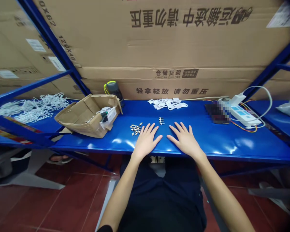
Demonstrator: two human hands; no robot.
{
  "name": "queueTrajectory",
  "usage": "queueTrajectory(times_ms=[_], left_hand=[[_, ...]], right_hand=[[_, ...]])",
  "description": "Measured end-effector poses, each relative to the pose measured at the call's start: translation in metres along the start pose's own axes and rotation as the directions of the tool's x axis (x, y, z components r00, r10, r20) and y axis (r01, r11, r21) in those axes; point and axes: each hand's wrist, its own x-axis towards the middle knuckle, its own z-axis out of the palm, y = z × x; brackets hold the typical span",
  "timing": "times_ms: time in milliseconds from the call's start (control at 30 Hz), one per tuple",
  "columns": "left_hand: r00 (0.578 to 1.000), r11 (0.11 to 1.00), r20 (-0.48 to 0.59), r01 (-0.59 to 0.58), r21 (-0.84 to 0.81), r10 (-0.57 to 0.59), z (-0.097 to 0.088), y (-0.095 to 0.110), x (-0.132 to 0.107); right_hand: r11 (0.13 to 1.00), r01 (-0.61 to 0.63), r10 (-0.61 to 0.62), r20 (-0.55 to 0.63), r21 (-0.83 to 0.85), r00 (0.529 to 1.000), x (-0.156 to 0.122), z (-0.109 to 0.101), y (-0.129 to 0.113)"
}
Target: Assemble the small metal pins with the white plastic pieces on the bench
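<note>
Printed cardboard (pixel 169 48) walls off the far side of a blue metal workbench (pixel 219 138) in the head view, its largest characters upside down. On the near edge, a seated worker's left hand (pixel 145 140) and right hand (pixel 185 140) lie palms down, fingers spread, both released and grasping nothing. Just left of the left hand's fingers sits a loose pile of small pin-ended metal fittings (pixel 135 129); whether the little finger touches it, one cannot tell. Between the hands and slightly farther off, a short row of matching fittings (pixel 161 121) lies neatly stacked, pins to the right. Beyond the row, at the far side, white plastic tabs (pixel 168 103) rest in a loose heap.

Farther left stands an open cardboard box (pixel 78 127), a dark bottle with a yellow-green loop (pixel 114 90) behind its right end; a white power strip (pixel 245 116) lies at right. By appearances, the step in hand is a pause, with some fittings set in line and the rest loose. Any lift from the pile would call for the left hand to shift left, curl and pinch one fitting between thumb and fingertip
</note>
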Motion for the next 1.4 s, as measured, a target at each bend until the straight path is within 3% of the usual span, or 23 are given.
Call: queueTrajectory(times_ms=[533,967,1267,1400], left_hand=[[1.000,1.000,-0.029,-0.006,-0.014,0.006,0.003,-0.001,-0.001],[0.999,1.000,-0.032,0.005,-0.020,-0.006,0.002,0.001,-0.002],[0.996,0.999,-0.086,-0.001,-0.050,-0.003,0.007,-0.004,-0.002],[0.982,0.989,-0.182,0.017,-0.144,-0.043,0.009,-0.007,-0.004]], right_hand=[[1.000,0.005,-0.005,-0.016,0.000,1.000,0.000,0.002,0.001],[0.998,-0.023,0.026,0.050,-0.052,0.998,0.003,0.003,-0.003],[0.995,0.093,-0.096,0.101,0.030,0.990,0.058,0.005,-0.021],[0.983,0.164,-0.172,0.123,0.078,0.977,0.080,0.010,-0.033]])
